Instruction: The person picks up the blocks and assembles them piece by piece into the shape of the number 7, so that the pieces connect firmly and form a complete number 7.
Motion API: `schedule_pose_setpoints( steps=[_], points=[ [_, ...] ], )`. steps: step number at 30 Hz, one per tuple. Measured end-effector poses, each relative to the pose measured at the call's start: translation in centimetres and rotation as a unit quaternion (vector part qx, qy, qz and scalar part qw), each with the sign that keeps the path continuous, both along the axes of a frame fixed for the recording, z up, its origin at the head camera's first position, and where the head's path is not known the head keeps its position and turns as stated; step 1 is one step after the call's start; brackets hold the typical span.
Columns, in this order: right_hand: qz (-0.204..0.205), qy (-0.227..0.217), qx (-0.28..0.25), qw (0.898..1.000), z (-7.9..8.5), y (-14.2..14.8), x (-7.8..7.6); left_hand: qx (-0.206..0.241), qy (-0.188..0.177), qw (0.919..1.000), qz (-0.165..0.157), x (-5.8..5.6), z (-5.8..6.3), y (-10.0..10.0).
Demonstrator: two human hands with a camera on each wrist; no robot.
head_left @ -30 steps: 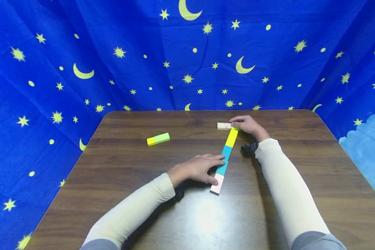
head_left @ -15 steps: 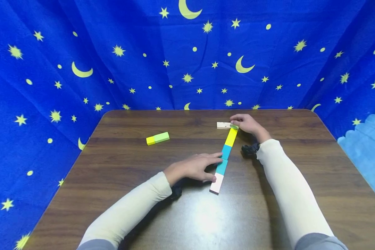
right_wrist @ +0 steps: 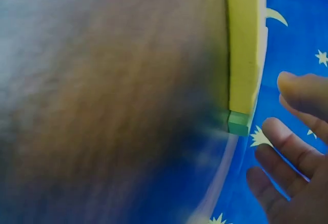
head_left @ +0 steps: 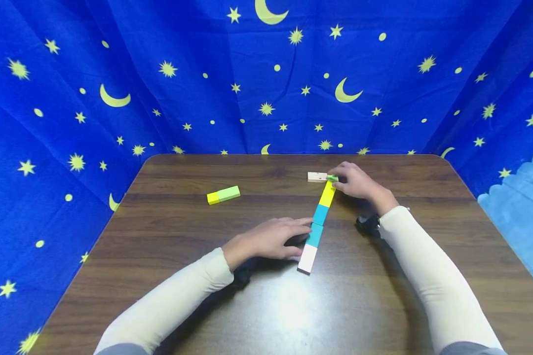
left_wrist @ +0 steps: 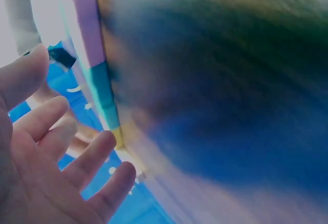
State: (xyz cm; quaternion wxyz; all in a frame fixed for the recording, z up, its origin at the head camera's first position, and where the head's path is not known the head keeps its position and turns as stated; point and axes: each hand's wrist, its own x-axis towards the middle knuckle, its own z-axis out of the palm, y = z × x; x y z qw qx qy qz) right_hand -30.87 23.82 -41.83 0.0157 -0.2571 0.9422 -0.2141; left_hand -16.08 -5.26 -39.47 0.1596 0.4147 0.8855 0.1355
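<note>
A row of blocks slants across the table: a pinkish-white block (head_left: 307, 259) nearest, two teal blocks (head_left: 314, 236), then a yellow block (head_left: 326, 197). Beyond these, a green block (head_left: 334, 178) meets a white speckled block (head_left: 316, 177) turned crosswise to its left. My left hand (head_left: 271, 239) hovers along the row's left side, its fingertips at the teal blocks and its thumb by the pinkish-white one. At the far end my right hand (head_left: 355, 182) has relaxed fingers around the green block; the right wrist view shows these fingers (right_wrist: 281, 162) spread and apart from it.
A yellow-and-light-green pair of blocks (head_left: 224, 195) lies farther left on the brown wooden table (head_left: 182, 231). Behind the table hangs a blue curtain (head_left: 231, 59) with moons and stars. Dark wrist cameras sit under both wrists.
My left hand has drawn back slightly leftward, its thumb coming off the pinkish-white block. My right wrist has shifted right and nearer, and the green block shows more. The row looks unchanged.
</note>
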Motion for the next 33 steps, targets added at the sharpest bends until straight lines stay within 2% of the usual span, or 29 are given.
schedule_pose_setpoints(
  steps=[6,13,19,22,25,29,33],
  points=[
    [0.011,-0.005,0.018,1.000,0.0,-0.6,0.6,-0.009,-0.018,0.9993,0.032,0.5,0.9,-2.3],
    [0.015,-0.018,0.030,0.999,0.1,-1.3,0.9,0.019,-0.020,0.9961,0.084,1.3,0.9,-6.4],
    [0.014,-0.020,0.042,0.999,0.3,-1.4,0.7,0.038,-0.012,0.9940,0.102,1.2,1.1,-8.9],
    [0.007,-0.024,0.053,0.998,0.4,-1.4,0.6,0.050,0.005,0.9935,0.102,0.6,1.4,-9.6],
    [0.005,-0.022,0.061,0.998,0.3,-1.6,0.5,0.060,0.022,0.9919,0.110,-0.6,1.8,-10.2],
    [0.001,-0.029,0.065,0.997,0.1,-1.7,0.4,0.072,0.048,0.9861,0.142,-2.4,1.8,-11.4],
    [-0.004,-0.040,0.062,0.997,-0.1,-1.6,0.6,0.074,0.078,0.9754,0.192,-4.0,1.2,-12.7]
  ],
)
